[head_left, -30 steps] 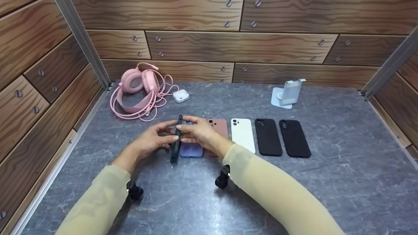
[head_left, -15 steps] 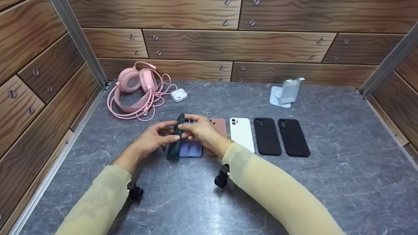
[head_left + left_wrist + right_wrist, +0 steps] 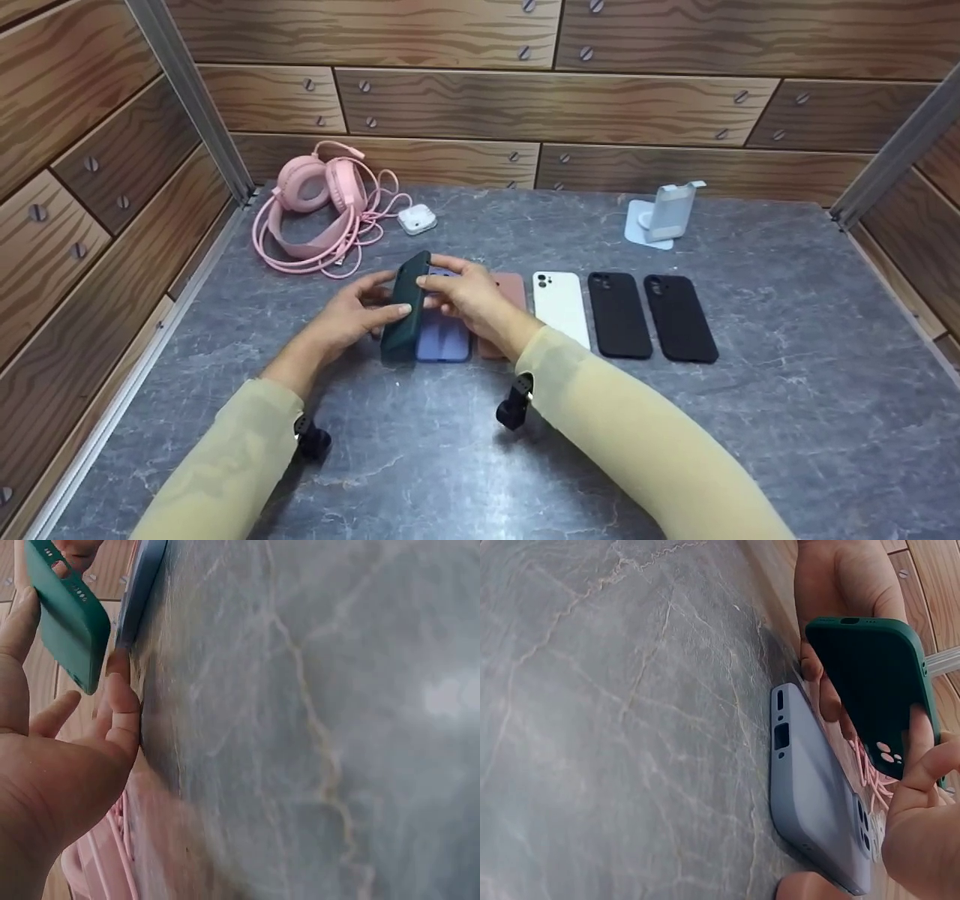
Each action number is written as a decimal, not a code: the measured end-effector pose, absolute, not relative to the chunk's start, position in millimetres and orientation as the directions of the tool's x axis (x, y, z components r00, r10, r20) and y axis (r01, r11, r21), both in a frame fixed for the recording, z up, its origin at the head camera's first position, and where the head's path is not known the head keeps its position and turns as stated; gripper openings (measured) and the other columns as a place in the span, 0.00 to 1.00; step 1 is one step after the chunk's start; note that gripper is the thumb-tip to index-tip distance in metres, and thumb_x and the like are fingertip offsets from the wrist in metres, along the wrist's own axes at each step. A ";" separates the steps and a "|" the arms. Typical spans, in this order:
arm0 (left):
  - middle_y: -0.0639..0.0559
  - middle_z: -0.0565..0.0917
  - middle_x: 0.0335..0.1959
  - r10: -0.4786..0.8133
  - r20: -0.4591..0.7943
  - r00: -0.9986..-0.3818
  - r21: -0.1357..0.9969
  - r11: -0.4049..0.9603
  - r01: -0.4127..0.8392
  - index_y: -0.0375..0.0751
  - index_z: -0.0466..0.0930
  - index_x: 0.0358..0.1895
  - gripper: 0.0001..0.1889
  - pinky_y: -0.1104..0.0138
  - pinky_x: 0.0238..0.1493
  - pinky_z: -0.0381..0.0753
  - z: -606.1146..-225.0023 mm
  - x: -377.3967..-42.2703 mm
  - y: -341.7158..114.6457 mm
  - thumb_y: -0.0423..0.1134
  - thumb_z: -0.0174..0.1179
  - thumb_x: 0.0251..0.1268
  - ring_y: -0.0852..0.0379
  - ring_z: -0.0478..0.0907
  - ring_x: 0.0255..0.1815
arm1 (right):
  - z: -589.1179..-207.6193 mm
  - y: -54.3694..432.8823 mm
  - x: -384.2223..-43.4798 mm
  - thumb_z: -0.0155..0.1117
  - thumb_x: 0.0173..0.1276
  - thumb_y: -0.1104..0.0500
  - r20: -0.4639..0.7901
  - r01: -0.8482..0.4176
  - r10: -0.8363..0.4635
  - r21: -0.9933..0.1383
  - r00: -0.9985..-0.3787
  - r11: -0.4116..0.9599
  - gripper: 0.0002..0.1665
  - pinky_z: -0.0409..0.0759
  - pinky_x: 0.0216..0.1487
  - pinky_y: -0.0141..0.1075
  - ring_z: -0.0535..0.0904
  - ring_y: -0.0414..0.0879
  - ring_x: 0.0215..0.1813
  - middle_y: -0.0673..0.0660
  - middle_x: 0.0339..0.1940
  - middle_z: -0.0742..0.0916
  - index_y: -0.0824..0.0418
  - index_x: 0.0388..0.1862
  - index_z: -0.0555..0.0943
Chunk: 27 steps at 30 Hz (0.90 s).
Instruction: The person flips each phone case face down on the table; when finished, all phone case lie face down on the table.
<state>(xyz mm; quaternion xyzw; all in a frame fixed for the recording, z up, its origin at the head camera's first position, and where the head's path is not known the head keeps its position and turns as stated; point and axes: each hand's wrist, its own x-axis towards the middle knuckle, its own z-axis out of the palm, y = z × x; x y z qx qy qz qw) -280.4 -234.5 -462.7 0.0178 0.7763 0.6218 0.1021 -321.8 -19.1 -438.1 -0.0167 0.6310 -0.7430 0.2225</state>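
Between both hands, a dark green phone case (image 3: 405,315) is held tilted above the table, beside a lavender phone case (image 3: 444,341). My left hand (image 3: 341,319) grips its left side, thumb laid across the near face. At the upper right edge my right hand (image 3: 480,300) pinches it between thumb and fingers. The right wrist view looks into the hollow inside of the green case (image 3: 866,679), camera holes toward the right hand. Its bottom edge with port cutouts shows in the left wrist view, where the green case (image 3: 71,626) hangs near the left fingers.
Right of the lavender case lie a pink case (image 3: 512,289), a white case (image 3: 561,307) and two black cases, one (image 3: 620,315) beside the other (image 3: 681,319). Behind are pink headphones (image 3: 311,202), a small white box (image 3: 417,219) and a pale phone stand (image 3: 667,214).
The green case has turned from edge-on to show its broad face to the head camera. Its top end has risen slightly, and both hands have kept hold of it.
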 end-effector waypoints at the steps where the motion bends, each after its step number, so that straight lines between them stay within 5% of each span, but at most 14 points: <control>1: 0.34 0.78 0.67 0.154 -0.140 -0.978 0.968 0.229 -0.102 0.41 0.66 0.81 0.41 0.64 0.39 0.78 -462.6 -280.2 -235.0 0.41 0.74 0.68 0.48 0.78 0.52 | -438.1 -19.1 -321.8 0.71 0.72 0.66 -0.254 0.308 -0.351 -0.945 -0.901 -0.107 0.33 0.75 0.24 0.26 0.87 0.41 0.27 0.60 0.40 0.93 0.59 0.75 0.78; 16: 0.36 0.78 0.58 0.062 -0.136 -0.989 0.939 0.328 -0.108 0.38 0.63 0.82 0.46 0.67 0.47 0.80 -461.9 -282.7 -241.1 0.44 0.77 0.64 0.47 0.75 0.53 | -441.8 -28.0 -320.3 0.73 0.72 0.66 -0.232 0.230 -0.265 -0.972 -0.936 0.039 0.31 0.84 0.27 0.31 0.85 0.42 0.25 0.60 0.36 0.91 0.63 0.73 0.79; 27: 0.34 0.75 0.61 0.076 -0.120 -0.990 0.932 0.352 -0.086 0.38 0.61 0.83 0.47 0.66 0.46 0.82 -463.3 -283.5 -248.0 0.40 0.77 0.64 0.44 0.78 0.53 | -442.2 -23.5 -320.0 0.74 0.70 0.68 -0.185 0.099 -0.408 -0.970 -0.894 0.224 0.43 0.87 0.40 0.35 0.86 0.44 0.38 0.58 0.46 0.89 0.61 0.82 0.69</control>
